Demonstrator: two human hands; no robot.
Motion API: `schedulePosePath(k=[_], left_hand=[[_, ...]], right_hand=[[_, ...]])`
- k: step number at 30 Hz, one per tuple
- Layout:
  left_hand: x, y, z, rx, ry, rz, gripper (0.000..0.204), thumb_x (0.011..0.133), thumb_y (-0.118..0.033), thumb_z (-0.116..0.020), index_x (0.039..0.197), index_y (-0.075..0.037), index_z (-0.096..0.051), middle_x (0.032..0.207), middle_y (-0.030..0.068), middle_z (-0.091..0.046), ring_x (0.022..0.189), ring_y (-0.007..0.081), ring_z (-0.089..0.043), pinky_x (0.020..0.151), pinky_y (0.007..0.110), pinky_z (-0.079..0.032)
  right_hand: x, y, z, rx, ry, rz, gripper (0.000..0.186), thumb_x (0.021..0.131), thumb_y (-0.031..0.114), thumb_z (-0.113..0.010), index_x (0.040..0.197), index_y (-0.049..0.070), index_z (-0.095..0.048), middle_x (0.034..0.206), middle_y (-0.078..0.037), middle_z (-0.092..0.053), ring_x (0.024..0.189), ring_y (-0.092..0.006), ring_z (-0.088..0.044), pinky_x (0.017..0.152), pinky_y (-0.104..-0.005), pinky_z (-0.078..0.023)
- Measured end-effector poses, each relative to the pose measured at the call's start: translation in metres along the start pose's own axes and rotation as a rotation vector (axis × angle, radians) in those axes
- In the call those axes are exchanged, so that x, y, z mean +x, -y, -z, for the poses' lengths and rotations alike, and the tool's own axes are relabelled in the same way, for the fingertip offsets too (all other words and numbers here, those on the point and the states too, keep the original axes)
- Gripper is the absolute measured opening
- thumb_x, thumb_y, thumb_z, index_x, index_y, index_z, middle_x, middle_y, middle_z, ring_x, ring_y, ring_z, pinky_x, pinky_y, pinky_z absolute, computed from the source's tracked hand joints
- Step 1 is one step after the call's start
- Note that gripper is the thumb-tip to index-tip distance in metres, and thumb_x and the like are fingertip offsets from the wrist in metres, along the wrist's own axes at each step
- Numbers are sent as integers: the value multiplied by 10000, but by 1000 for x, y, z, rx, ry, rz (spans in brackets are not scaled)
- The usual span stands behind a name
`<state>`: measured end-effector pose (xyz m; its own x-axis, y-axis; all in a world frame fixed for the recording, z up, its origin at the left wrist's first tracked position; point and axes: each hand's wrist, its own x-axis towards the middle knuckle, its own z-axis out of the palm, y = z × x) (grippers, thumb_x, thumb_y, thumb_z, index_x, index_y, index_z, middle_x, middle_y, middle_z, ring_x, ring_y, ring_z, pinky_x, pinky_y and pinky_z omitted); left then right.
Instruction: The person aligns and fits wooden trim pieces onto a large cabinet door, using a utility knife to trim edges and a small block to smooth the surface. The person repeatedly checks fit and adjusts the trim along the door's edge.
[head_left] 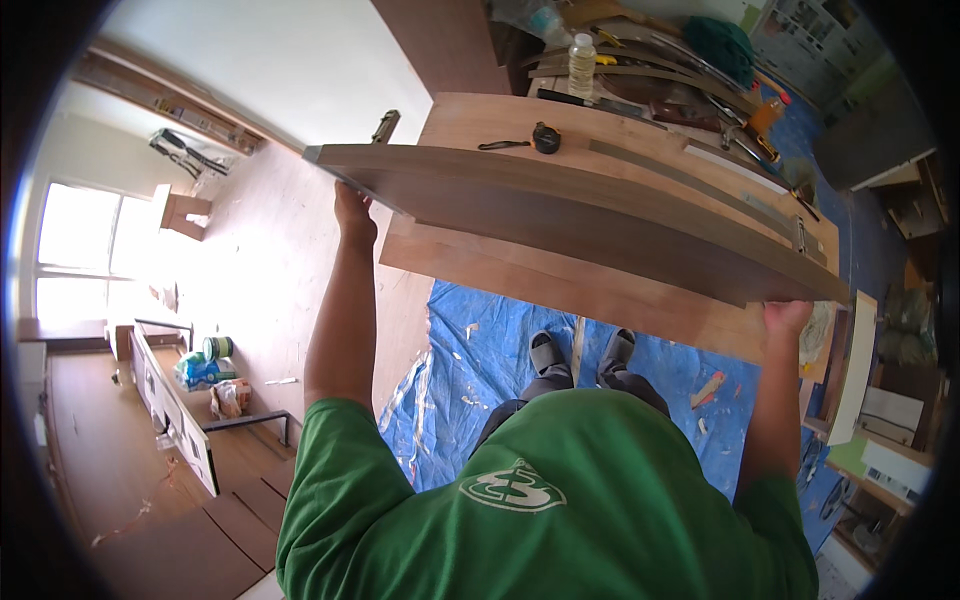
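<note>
A long dark-brown laminated board (560, 215) is held on edge, tilted, above a pale wooden workbench (470, 125).

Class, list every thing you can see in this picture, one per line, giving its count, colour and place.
board: one, dark brown, held at both ends above the bench
workbench: one, light wood, beyond the board
tape measure: one, black, on the bench
bottle: one, clear, far bench edge
tarp: one, blue, on the floor
bucket: one, green, floor at left
left hand: one, gripping the board's left end
right hand: one, gripping its right end
</note>
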<state>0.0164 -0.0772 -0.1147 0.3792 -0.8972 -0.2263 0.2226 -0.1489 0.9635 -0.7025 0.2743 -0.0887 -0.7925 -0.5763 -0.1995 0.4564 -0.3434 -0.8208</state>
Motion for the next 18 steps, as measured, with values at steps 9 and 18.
schedulePosePath(k=[9,18], left_hand=[[-73,-6,30,75,-200,-197,437,1056,-432,-589,1329,-91,-604,1178,35,-627,1067,176,-580,962,379,-454],[-349,5,43,417,1033,531,465,1090,-391,-566,1356,-33,-698,1331,122,-694,1248,246,-615,1117,425,-441]], right_hand=[[14,-6,-3,2,-23,-22,442,1089,320,-522,1425,44,-599,1396,-113,-648,1293,-313,-603,1114,-484,-473],[22,-15,10,45,-63,9,447,1084,329,-532,1437,61,-590,1374,-96,-655,1270,-290,-618,1090,-451,-492]])
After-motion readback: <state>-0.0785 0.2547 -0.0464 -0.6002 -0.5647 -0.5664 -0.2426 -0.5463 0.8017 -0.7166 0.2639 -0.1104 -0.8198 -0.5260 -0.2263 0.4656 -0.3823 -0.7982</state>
